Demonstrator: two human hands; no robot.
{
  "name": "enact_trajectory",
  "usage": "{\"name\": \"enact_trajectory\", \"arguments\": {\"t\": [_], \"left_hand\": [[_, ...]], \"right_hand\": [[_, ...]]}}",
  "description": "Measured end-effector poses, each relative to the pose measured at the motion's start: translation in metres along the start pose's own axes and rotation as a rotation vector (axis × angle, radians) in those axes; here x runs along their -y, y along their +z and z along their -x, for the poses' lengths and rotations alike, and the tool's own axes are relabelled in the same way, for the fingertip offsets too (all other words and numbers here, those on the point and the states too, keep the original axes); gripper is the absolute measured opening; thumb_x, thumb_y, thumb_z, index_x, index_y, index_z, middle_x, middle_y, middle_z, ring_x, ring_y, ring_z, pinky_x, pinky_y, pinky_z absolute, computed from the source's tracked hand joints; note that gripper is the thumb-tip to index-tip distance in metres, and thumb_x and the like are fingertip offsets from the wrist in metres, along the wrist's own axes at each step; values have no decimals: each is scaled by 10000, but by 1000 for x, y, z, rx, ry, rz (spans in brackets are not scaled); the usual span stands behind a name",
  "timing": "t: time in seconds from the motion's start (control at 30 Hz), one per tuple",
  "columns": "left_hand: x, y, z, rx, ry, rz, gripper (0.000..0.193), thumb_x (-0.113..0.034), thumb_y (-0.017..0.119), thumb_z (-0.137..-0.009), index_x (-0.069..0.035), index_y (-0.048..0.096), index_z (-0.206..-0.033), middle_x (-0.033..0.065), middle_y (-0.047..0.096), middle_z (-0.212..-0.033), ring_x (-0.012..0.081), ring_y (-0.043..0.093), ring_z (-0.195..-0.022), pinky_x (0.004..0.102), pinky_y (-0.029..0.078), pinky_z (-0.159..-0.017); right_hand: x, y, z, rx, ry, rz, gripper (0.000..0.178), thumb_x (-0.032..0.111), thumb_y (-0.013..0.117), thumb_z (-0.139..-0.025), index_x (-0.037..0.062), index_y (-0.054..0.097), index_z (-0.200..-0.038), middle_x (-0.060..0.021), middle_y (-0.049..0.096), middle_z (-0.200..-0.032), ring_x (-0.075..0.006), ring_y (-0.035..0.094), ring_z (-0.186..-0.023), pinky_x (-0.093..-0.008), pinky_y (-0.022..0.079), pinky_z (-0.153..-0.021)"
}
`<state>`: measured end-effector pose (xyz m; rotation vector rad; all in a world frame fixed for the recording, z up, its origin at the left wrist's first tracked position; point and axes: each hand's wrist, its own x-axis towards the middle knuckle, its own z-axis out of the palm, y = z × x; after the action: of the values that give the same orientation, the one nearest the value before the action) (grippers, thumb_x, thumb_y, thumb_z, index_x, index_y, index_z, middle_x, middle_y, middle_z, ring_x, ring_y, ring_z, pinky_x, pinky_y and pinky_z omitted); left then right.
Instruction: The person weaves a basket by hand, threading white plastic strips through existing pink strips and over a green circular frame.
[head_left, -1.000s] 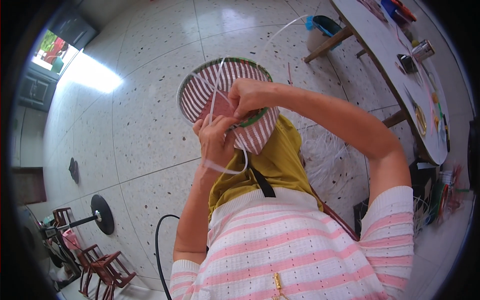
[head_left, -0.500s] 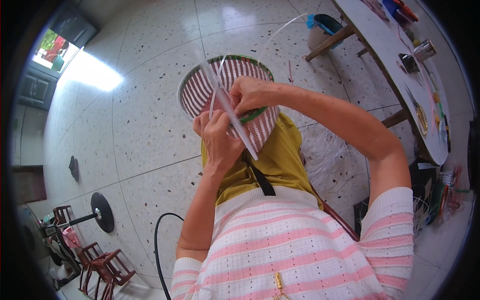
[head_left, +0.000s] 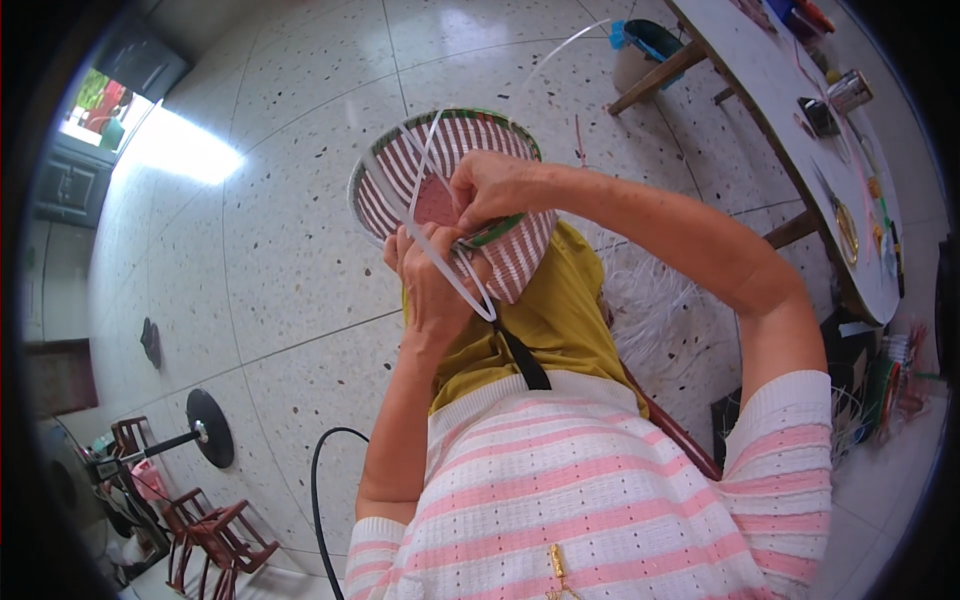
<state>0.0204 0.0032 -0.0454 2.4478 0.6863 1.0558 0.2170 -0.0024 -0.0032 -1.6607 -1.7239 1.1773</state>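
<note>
A woven basket (head_left: 524, 262) with reddish-brown and white stripes rests tilted on my lap, its mouth facing away from me. Green binding runs along part of its rim. My left hand (head_left: 432, 285) is closed on the near rim, fingers over the edge. Just to its right, my right hand (head_left: 492, 190) reaches over the mouth with fingers pinched at the rim; what is between them is hidden. A long white plastic strip (head_left: 489, 314) loops over by my left hand and runs across the basket's mouth, partly blurred.
On the right, a long table (head_left: 800, 150) holds scissors (head_left: 846, 232), a can (head_left: 850, 92) and strips. A bucket (head_left: 640, 72) stands by its leg. Loose white strips (head_left: 655, 315) lie on the floor beside me. Small brown chairs (head_left: 225, 535) and a round black base (head_left: 210, 428) are lower left.
The white strip has swung left and now bends into a loop near my left wrist. The basket has shifted slightly left; both hands keep nearly the same places at the rim.
</note>
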Motion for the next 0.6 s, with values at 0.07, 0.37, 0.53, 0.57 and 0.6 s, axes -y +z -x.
{"name": "enact_trajectory", "arguments": {"t": [0.07, 0.37, 0.53, 0.57, 0.6], "left_hand": [[-1, -6, -3, 28, 7, -5, 274, -183, 727, -625, -44, 661, -853, 94, 640, -845, 292, 557, -862, 413, 329, -909], [-2, -10, -3, 79, 32, -21, 282, -157, 765, -678, -59, 681, -929, 51, 665, -877, 236, 553, -867, 372, 317, -903], [-5, -11, -5, 79, 24, 70, 261, -151, 755, -719, -74, 712, -965, 29, 675, -899, 205, 562, -917, 374, 303, -953], [-5, -9, -4, 53, 5, 89, 233, -144, 742, -715, -75, 711, -936, 33, 661, -872, 216, 560, -888, 388, 299, -941], [-5, -8, -4, 28, -14, 109, 205, -136, 730, -712, -76, 711, -906, 36, 647, -845, 227, 558, -859, 401, 295, -930]], "right_hand": [[0, 0, 1, 14, 6, -71, 160, 115, 804, -739, -19, 723, -772, -81, 695, -703, -120, 637, -646, -271, 494, -577], [10, -4, 7, 34, 6, -12, 155, 101, 803, -717, -20, 729, -779, -75, 688, -695, -122, 630, -640, -275, 483, -565], [8, -6, 8, 20, 22, -69, 177, 119, 813, -702, -19, 724, -766, -68, 682, -684, -121, 625, -620, -277, 472, -537], [7, -5, 7, 17, 22, -71, 177, 119, 813, -702, -19, 724, -766, -68, 682, -684, -121, 625, -620, -277, 472, -537], [7, -4, 7, 19, 21, -61, 180, 124, 814, -700, -18, 722, -761, -63, 680, -679, -119, 624, -611, -274, 470, -531]]}}
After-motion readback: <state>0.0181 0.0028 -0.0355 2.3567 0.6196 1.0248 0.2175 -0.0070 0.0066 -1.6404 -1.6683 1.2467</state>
